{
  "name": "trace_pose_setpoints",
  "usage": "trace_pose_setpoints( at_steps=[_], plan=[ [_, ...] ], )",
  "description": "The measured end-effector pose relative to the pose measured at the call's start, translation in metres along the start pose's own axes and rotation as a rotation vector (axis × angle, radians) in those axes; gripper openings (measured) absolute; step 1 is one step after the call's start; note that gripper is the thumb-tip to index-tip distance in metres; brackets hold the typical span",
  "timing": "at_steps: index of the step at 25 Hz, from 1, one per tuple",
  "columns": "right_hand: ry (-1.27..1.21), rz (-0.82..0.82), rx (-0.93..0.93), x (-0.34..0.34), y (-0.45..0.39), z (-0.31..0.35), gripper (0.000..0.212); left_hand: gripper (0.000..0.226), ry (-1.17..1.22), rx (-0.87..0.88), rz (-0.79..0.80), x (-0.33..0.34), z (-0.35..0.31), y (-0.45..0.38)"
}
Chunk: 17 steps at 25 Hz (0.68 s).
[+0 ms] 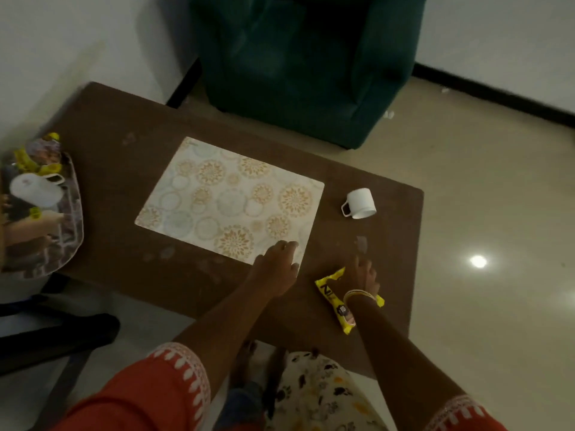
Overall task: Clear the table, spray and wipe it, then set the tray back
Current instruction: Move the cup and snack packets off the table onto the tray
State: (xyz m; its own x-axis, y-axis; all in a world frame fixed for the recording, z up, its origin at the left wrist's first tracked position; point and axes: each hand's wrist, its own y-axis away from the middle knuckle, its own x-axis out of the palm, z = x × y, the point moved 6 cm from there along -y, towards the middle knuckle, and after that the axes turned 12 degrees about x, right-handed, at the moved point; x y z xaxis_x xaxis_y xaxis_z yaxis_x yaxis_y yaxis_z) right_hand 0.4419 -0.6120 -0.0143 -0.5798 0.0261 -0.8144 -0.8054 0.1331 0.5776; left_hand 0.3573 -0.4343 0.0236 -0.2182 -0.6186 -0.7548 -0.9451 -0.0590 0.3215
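Observation:
A brown table [130, 244] carries a patterned placemat [230, 200] in its middle. My left hand [277, 265] rests flat on the mat's near right corner, fingers spread, holding nothing. My right hand [364, 275] hovers over the table just right of the mat, above a yellow snack packet [334, 303]; the wrist covers part of the packet and the fingers hold nothing. A white cup [359, 203] lies tipped on its side near the table's right end. A patterned tray [65, 244] at the far left holds a white cup [35, 191] and yellow wrappers [31, 163].
A dark green armchair [311, 66] stands beyond the table. The table's surface shows smudges and stains. Pale tiled floor [482, 213] lies to the right. A dark chair base [53, 331] sits on the floor at the left, under the tray.

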Motion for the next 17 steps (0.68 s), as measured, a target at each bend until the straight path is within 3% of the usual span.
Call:
trace_pose_setpoints(
  at_steps=[4,6,11,14,17],
  plan=[
    [-0.041,0.134,0.154,0.036,-0.018,-0.046,0.124,0.052,0.063,0.019,0.105,0.053,-0.021,-0.021],
    [-0.054,0.152,0.167,0.050,-0.028,-0.054,0.131,0.052,0.076,0.027,0.130,0.067,-0.026,-0.035],
    [-0.155,0.016,0.035,0.049,-0.047,-0.054,0.093,0.052,0.122,-0.007,0.130,0.074,-0.030,-0.073],
    [-0.410,-0.110,-0.021,0.023,-0.066,-0.061,0.069,0.052,0.160,-0.064,0.085,0.072,-0.035,-0.110],
    [-0.759,-0.233,0.043,-0.004,-0.092,-0.076,0.059,0.053,0.244,-0.104,-0.009,0.070,-0.040,-0.151]
  ],
)
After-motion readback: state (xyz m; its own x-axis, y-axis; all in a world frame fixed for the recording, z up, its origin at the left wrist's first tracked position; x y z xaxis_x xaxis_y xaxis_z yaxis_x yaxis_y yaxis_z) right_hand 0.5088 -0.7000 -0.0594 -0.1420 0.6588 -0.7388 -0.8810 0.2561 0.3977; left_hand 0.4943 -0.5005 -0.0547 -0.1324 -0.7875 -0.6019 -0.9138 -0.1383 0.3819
